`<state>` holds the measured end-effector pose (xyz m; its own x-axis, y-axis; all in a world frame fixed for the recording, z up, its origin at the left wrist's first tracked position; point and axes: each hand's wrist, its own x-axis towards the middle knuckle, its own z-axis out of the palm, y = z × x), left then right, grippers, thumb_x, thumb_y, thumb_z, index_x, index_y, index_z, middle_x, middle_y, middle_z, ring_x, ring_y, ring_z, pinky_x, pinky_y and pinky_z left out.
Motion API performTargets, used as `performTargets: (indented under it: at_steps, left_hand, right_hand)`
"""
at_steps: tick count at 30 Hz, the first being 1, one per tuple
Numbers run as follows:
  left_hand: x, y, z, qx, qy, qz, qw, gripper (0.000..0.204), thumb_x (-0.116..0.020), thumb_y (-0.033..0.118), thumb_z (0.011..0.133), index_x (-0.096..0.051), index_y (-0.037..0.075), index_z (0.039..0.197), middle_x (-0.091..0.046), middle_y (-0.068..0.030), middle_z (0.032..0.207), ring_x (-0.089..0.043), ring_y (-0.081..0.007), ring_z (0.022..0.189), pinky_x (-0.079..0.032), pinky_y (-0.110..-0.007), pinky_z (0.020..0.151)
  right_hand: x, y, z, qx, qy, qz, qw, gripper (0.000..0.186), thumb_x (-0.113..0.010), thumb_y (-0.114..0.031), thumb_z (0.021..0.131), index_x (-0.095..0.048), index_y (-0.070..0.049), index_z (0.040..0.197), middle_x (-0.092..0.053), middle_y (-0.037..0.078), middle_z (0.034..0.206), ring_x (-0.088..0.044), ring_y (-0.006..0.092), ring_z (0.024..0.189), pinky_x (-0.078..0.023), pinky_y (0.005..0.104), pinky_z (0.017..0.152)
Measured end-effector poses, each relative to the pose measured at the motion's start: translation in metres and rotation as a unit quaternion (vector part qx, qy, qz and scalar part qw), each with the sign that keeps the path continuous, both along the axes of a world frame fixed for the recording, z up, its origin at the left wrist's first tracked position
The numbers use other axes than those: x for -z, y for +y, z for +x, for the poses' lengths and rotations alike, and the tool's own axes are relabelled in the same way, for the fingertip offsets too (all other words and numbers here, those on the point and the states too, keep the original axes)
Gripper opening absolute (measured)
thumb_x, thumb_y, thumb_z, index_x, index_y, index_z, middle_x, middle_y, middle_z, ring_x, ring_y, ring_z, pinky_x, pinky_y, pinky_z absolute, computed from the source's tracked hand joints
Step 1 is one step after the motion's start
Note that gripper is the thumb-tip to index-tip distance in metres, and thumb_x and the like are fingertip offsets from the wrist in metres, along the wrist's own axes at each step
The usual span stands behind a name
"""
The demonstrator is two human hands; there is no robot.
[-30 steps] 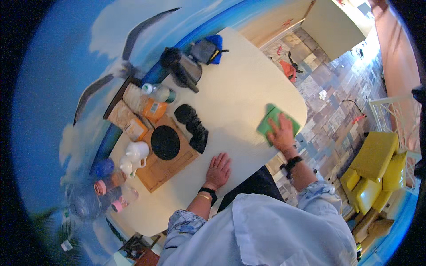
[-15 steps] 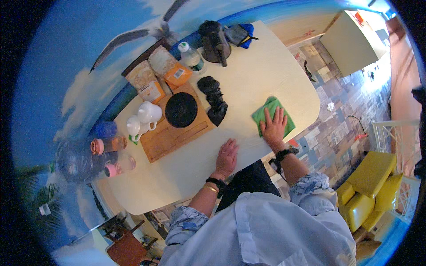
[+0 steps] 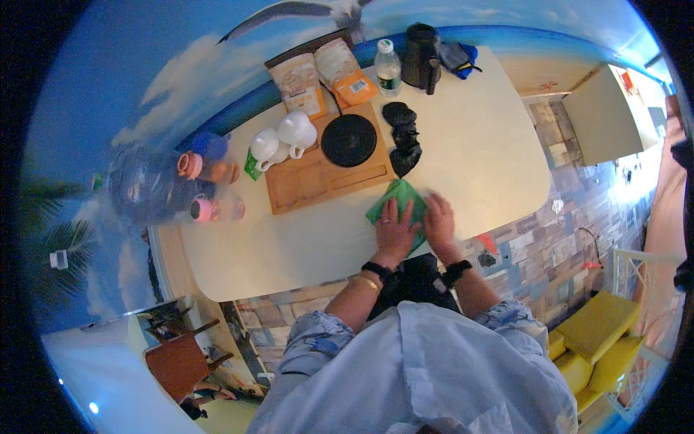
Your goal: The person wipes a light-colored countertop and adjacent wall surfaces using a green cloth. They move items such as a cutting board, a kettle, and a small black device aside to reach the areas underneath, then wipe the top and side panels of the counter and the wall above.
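My left hand [image 3: 395, 233] lies on a green cloth [image 3: 399, 200] near the front edge of the cream table, its fingers spread over it. My right hand [image 3: 438, 224] rests at the cloth's right edge, fingers extended and slightly bent. Just behind the cloth is a dark crumpled object [image 3: 405, 156], beside a wooden board [image 3: 303, 189] that bears a round black plate [image 3: 348, 139] and two white lidded pots [image 3: 295, 133].
Along the table's [image 3: 491, 145] back stand two food bags [image 3: 344, 79], a bottle [image 3: 388, 72], a black kettle [image 3: 419, 54] and a blue-grey pouch [image 3: 455, 61]. Pink-lidded bottles [image 3: 204, 208] and a large water jug [image 3: 148, 188] are left. Yellow seats [image 3: 596, 329] stand right, a chair [image 3: 173, 362] lower left.
The green cloth has moved left to the middle of the front edge with my right hand. My left hand has moved onto the cloth. The view has turned.
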<state>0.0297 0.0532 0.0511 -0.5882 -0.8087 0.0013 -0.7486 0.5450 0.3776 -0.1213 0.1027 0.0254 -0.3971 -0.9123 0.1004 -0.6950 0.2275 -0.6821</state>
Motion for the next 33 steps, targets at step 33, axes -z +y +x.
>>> performTargets:
  at_steps: [33]
  left_hand:
    - [0.031,0.052,0.070,-0.076,-0.095,-0.041,0.992,0.059,-0.058,0.042,0.098,-0.044,0.023,0.153,-0.011,-0.0297,0.165,-0.009,-0.0532,0.151,-0.009,-0.076,0.113]
  right_hand:
    - [-0.001,0.015,-0.047,0.000,0.209,0.024,0.978,0.048,-0.052,-0.013,0.093,-0.052,-0.001,0.140,-0.048,0.020,0.151,-0.040,0.0358,0.144,-0.030,0.0537,0.117]
